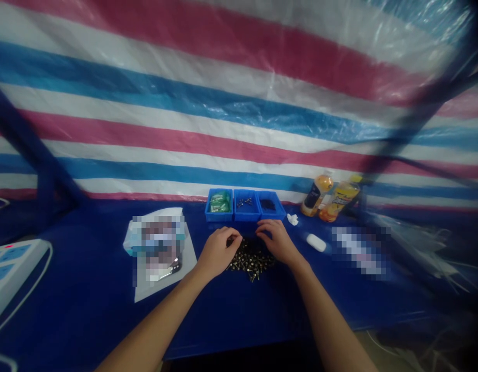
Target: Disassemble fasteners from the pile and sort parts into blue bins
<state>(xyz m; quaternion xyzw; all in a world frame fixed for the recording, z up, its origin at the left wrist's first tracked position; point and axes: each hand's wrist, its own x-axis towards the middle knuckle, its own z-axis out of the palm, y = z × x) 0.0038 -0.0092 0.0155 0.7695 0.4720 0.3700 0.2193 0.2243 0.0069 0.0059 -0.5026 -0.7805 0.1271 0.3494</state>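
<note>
A heap of small, shiny metal parts [252, 261], perhaps screws or fittings, lies on the blue table top between my hands. My left hand [219, 250] is at the heap's left edge, thumb and fingertips drawn together in a pinch; whatever is in them is too small to make out. On the heap's far right side, my right hand [279, 242] has its fingers bent, with a gap between thumb and forefinger and nothing visible there. Just beyond stand three blue bins: the left bin [207, 213] with green packets, the middle bin [246, 216] with a few metal pieces, the right bin [278, 215] with dark bits.
Two drink bottles, an orange one [315, 196] and a yellow-capped one [341, 199], stand behind a white case [316, 243] and crumpled tissue [292, 219]. A paper sheet [143, 289] carries a blurred item on the left. A power strip [19, 268] lies far left.
</note>
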